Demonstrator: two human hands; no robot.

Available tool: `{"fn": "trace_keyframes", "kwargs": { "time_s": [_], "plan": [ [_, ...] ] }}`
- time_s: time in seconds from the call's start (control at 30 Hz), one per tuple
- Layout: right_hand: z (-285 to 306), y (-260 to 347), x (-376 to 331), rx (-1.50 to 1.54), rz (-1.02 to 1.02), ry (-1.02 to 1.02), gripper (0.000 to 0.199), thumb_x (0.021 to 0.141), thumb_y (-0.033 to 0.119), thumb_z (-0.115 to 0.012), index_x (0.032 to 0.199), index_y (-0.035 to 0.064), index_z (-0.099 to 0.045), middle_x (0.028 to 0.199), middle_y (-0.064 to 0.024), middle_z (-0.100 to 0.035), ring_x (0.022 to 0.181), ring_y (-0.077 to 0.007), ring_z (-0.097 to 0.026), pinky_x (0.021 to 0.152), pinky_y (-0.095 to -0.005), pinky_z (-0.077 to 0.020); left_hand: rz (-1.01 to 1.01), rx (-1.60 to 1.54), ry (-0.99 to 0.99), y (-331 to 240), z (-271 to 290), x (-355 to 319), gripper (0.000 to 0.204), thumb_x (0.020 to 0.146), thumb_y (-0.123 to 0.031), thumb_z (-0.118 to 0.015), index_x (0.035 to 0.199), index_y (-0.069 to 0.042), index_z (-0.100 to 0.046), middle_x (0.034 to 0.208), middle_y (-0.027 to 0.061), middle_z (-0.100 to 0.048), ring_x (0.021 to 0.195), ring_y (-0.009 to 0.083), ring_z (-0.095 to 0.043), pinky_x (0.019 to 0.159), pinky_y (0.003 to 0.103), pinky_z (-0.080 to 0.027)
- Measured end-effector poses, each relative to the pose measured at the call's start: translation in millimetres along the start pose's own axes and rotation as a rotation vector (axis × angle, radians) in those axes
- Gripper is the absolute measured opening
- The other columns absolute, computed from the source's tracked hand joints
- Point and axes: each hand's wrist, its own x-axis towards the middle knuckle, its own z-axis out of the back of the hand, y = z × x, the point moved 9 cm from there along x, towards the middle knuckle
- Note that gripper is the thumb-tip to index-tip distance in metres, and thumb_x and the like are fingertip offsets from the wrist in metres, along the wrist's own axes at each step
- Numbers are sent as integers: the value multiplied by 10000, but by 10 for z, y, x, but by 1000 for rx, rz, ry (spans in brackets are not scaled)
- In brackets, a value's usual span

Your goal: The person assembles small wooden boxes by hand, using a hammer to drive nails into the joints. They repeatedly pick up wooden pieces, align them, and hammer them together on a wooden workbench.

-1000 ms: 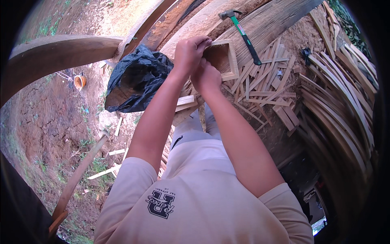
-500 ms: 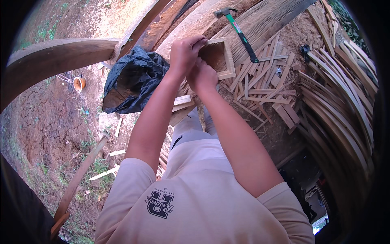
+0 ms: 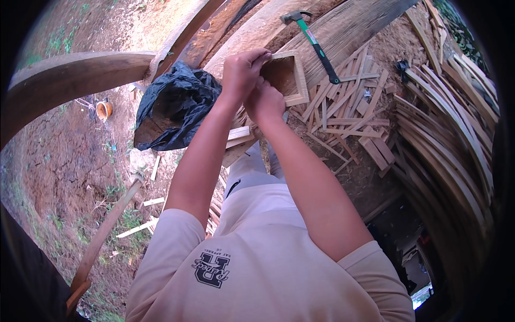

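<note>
in the head view, the left hand (image 3: 240, 75) and right hand (image 3: 265, 102) are together, fingers curled, at the left side of a wooden frame (image 3: 301, 79); i cannot tell what either clamps. the frame is near a hammer (image 3: 315, 47), between the hands and scattered wood strips (image 3: 343, 102).

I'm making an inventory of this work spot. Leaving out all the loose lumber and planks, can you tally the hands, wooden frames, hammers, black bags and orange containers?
Hands: 2, left hand and right hand
Wooden frame: 1
Hammer: 1
Black bag: 1
Orange container: 1
Total: 6
</note>
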Motion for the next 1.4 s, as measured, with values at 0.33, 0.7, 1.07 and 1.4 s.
{"fn": "trace_keyframes", "kwargs": {
  "time_s": [0.33,0.7,1.07,1.4],
  "plan": [
    [18,-12,-5,18,-6,24,302,990,254,-532,1147,8,-610,1158,-237,-696,1058,-415,-720,925,-511,-574,-138,-11,-74,-112,17,13,138,903,-83,-762,1025,-33,-801,1199,143,-751,1038,264,-753,880,349,-594],
    [-25,-31,21,-2,-17,117,363,984,326,-555,1130,19,-683,1073,-233,-739,1021,-408,-730,890,-506,-584,-120,-56,-50,-129,-100,0,89,871,-22,-772,957,-2,-778,1308,144,-700,1123,295,-726,926,385,-598],
    [-51,-55,24,-107,-2,90,305,956,315,-610,1047,50,-730,1024,-198,-767,994,-362,-755,860,-483,-603,-116,-73,-132,-181,-55,-48,67,858,-35,-759,898,1,-717,1169,111,-752,996,320,-742,850,394,-598],
    [-126,-52,39,-192,145,27,353,962,322,-609,1144,23,-653,1072,-223,-742,992,-393,-742,828,-503,-600,-132,-150,-235,-254,152,-168,73,842,-52,-742,905,-31,-710,1112,93,-755,957,328,-726,814,410,-593]
  ]
}}
